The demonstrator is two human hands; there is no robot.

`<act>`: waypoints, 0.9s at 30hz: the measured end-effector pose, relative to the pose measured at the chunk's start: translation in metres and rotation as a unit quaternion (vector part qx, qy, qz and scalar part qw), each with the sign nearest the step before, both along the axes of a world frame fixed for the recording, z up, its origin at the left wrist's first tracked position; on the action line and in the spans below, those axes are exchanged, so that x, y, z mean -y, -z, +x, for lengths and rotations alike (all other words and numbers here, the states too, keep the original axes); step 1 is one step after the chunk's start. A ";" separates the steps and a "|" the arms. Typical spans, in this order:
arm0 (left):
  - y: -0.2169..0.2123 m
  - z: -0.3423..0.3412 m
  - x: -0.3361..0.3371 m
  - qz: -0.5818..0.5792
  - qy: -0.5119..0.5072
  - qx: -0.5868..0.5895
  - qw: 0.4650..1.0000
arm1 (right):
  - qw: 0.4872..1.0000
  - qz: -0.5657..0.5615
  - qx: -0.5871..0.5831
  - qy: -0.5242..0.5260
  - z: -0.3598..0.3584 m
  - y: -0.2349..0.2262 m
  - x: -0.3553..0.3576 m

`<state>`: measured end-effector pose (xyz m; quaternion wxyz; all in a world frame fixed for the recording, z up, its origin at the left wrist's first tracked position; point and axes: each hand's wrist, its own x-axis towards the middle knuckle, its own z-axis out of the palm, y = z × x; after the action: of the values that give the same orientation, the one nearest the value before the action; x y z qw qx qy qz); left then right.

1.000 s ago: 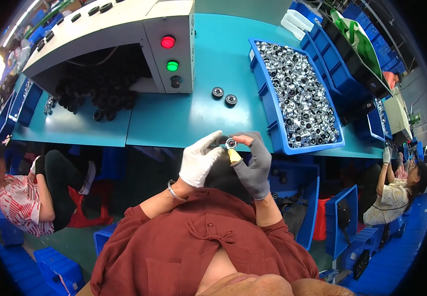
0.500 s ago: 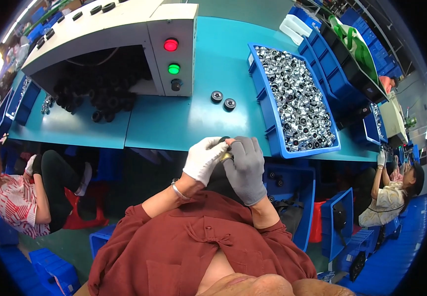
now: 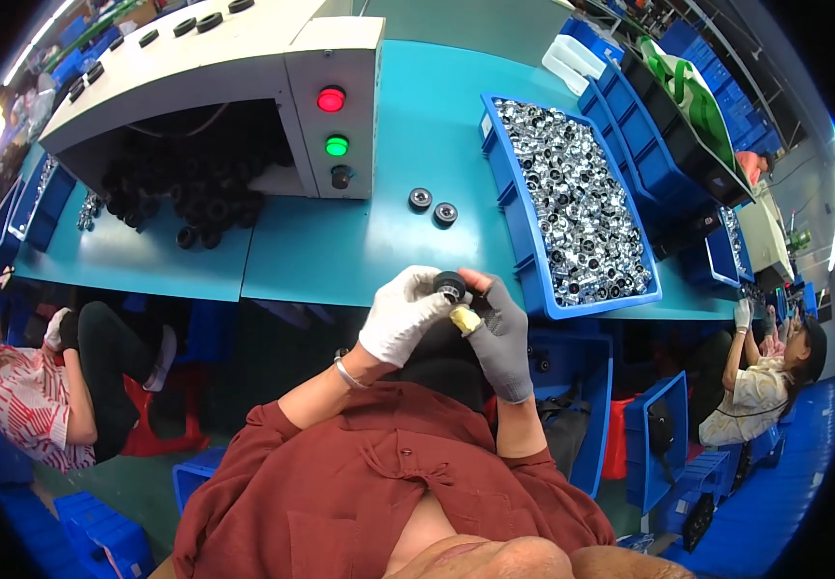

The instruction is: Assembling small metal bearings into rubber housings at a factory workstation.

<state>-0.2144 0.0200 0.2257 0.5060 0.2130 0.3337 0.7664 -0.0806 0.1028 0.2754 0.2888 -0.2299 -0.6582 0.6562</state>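
My left hand [image 3: 403, 320], in a white glove, is closed on a small black wheel [image 3: 449, 284] with a silver metal core. It holds the wheel just in front of the table edge, its silver end turned toward me. My right hand [image 3: 501, 333], in a grey glove, is right beside the wheel with thumb and index finger apart. Its index fingertip is bare and close to the wheel's rim, while yellow wrapping [image 3: 466, 319] covers the thumb tip. Two similar black wheels, one of them the nearer wheel [image 3: 445, 214], lie on the turquoise table [image 3: 340, 256] beyond my hands.
A blue crate [image 3: 524, 227] full of shiny metal parts stands on the right. At left is a white machine [image 3: 331, 58] with red and green lights and a pile of black rings [image 3: 210, 203] in its opening. People sit on either side.
My right hand has turned and spread its thumb and index finger, uncovering the wheel and the yellow thumb wrapping. My left hand stays in nearly the same place with the wheel.
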 end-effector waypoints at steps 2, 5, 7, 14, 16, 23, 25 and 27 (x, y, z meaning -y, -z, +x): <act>0.008 0.004 0.000 0.002 -0.019 -0.025 1.000 | 1.000 0.025 -0.009 0.011 0.001 0.010 -0.002; 0.003 0.004 0.001 -0.006 -0.036 -0.071 0.997 | 0.997 0.070 -0.022 0.033 0.001 0.021 -0.007; -0.001 -0.001 0.003 -0.015 -0.046 -0.097 0.994 | 0.995 0.089 -0.027 0.040 -0.003 0.021 -0.006; -0.015 -0.006 -0.001 0.038 -0.109 -0.256 0.960 | 0.990 0.114 -0.063 0.062 -0.007 0.013 -0.001; -0.021 0.000 -0.002 0.036 -0.139 -0.254 0.956 | 0.989 0.105 -0.079 0.071 -0.009 0.012 0.001; -0.021 0.010 -0.011 0.042 -0.167 -0.162 0.972 | 0.973 0.158 -0.090 0.141 -0.025 0.020 -0.003; -0.013 0.003 -0.010 -0.026 -0.122 -0.158 0.980 | 0.968 0.190 -0.069 0.147 -0.023 0.019 -0.007; -0.017 -0.005 -0.007 -0.030 -0.096 -0.182 0.978 | 0.977 0.179 -0.031 0.112 -0.020 0.013 -0.011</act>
<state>-0.2194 0.0270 0.2423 0.3674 0.3007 0.4615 0.7494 -0.1010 0.1139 0.2624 0.4169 -0.2267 -0.7257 0.4982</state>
